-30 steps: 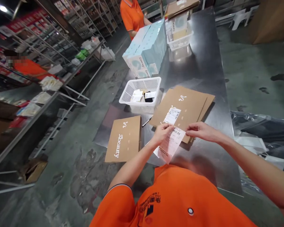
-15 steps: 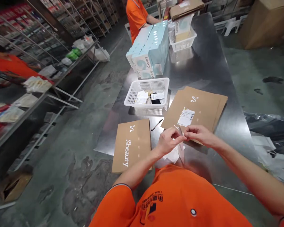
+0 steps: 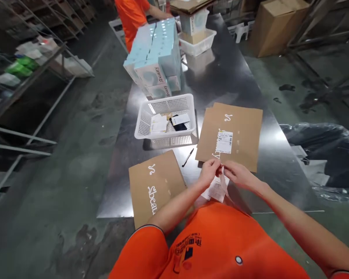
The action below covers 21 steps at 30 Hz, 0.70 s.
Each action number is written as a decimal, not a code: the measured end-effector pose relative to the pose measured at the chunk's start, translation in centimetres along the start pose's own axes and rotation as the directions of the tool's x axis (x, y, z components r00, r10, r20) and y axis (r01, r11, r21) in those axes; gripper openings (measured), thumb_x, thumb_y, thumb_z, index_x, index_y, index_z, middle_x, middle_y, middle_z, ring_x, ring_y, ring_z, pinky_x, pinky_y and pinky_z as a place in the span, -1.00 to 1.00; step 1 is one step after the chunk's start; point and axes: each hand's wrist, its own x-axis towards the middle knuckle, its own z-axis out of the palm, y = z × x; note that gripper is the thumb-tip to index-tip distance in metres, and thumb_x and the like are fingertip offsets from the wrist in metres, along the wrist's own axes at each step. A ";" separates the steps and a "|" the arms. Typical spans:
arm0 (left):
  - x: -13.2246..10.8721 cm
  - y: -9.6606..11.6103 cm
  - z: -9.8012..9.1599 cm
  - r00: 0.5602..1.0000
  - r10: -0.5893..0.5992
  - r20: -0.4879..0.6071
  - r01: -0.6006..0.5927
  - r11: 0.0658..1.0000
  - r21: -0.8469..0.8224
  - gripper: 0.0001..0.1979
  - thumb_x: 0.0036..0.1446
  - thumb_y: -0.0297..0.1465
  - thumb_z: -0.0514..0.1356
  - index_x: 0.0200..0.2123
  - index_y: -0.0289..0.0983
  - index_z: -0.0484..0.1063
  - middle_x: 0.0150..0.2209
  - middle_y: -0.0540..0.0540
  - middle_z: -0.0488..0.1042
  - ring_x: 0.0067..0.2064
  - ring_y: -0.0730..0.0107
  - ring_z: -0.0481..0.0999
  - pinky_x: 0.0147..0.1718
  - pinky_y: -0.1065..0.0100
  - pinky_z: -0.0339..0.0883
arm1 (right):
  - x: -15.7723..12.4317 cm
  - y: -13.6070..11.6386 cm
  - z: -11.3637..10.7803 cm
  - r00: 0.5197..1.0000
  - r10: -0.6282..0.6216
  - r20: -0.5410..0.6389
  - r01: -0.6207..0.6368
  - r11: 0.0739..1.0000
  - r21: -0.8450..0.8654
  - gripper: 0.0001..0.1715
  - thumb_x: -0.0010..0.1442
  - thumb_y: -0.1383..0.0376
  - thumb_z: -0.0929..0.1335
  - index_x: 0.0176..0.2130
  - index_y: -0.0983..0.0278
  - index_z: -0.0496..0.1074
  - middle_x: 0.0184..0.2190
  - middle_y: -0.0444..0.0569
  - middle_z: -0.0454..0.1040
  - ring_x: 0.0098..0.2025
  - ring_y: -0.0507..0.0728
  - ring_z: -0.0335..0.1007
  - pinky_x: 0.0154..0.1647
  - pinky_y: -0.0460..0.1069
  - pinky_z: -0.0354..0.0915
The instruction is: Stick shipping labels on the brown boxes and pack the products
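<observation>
1. With our hands as the dial's centre, we see a grey metal rack [image 3: 23,149] at ten o'clock, bearing blurred green and white bundles [image 3: 25,64].
2. At eleven o'clock we find a co-worker in an orange shirt [image 3: 129,19], an arm behind the pale blue rectangular cartons [image 3: 154,54] stacked on our shiny grey metal table [image 3: 229,85].
3. At nine, flat brown cardboard with white lettering [image 3: 151,182] lies partly under our left forearm.
4. Between ten and eleven stands a white perforated plastic basket [image 3: 142,122], holding white cards [image 3: 158,123] and a black item [image 3: 178,123]; a slim black pen [image 3: 187,157] lies nearer, at ten.
5. Almost at twelve, well apart, sits a second white plastic basket [image 3: 202,45].
6. Our left hand [image 3: 210,172] pinches a thin white paper slip [image 3: 224,184], which hangs below our meeting fingertips, above loose printed sheets [image 3: 216,192].
7. Just past twelve, we have flat brown cardboard sheets [image 3: 246,135] with a white printed label [image 3: 224,142] on top.
8. Our right hand [image 3: 240,174] pinches the same slip.
9. At one stands a tall brown carton [image 3: 279,27]; at three, dark plastic sheeting [image 3: 337,155].
</observation>
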 end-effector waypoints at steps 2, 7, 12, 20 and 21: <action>1.0 -1.1 -0.1 1.000 -0.007 0.024 0.004 0.993 0.121 -0.50 0.08 0.07 0.21 -0.45 -0.30 0.43 -0.58 0.04 0.34 -0.54 0.51 0.31 -0.57 0.44 0.16 | -0.4 0.5 0.3 0.986 0.141 0.091 -0.155 0.975 0.158 -0.61 0.27 0.06 0.24 -0.21 0.27 0.49 -0.25 0.00 0.53 -0.22 0.16 0.41 -0.14 0.04 0.32; 4.5 -1.7 -1.4 0.985 0.154 0.080 -0.172 0.816 0.552 -0.50 0.37 -0.11 -0.06 -0.17 -0.32 0.55 -0.24 -0.20 0.60 -0.23 0.25 0.56 -0.21 0.24 0.41 | 0.9 3.5 0.6 0.771 0.628 -0.103 -0.630 0.776 0.013 -0.35 0.34 -0.06 0.12 -0.37 0.33 0.49 -0.43 0.00 0.52 -0.33 0.15 0.46 -0.31 -0.04 0.32; 6.9 -2.6 -3.6 0.835 0.279 0.474 -0.509 0.063 0.859 -0.61 0.32 -0.24 0.10 0.16 -0.17 0.44 0.28 -0.16 0.38 0.37 -0.12 0.17 0.32 -0.33 -0.12 | 4.1 5.9 0.5 0.617 0.758 -0.211 -0.785 0.575 -0.229 -0.50 0.31 0.06 0.22 -0.36 0.33 0.56 -0.24 0.18 0.59 -0.08 0.31 0.52 -0.09 0.06 0.34; 8.3 -3.4 -6.4 0.841 0.298 0.451 -0.498 0.101 0.862 -0.56 0.33 -0.18 0.07 0.21 -0.14 0.39 0.30 -0.14 0.36 0.41 -0.11 0.11 0.35 -0.35 -0.24 | 1.5 9.5 -5.7 0.384 0.867 -0.317 -0.921 0.337 -0.195 -0.40 0.21 -0.07 0.33 -0.19 0.42 0.58 -0.09 0.36 0.54 0.04 0.49 0.45 0.02 0.26 0.32; 8.4 -3.3 -7.6 0.847 0.354 0.397 -0.474 0.163 0.865 -0.52 0.31 -0.16 0.09 0.24 -0.17 0.36 0.31 -0.17 0.34 0.42 -0.08 0.08 0.37 -0.29 -0.24 | 0.4 10.1 -6.4 0.370 0.849 -0.376 -0.929 0.348 -0.128 -0.38 0.25 -0.05 0.30 -0.11 0.45 0.56 -0.05 0.39 0.52 0.08 0.49 0.43 0.06 0.27 0.30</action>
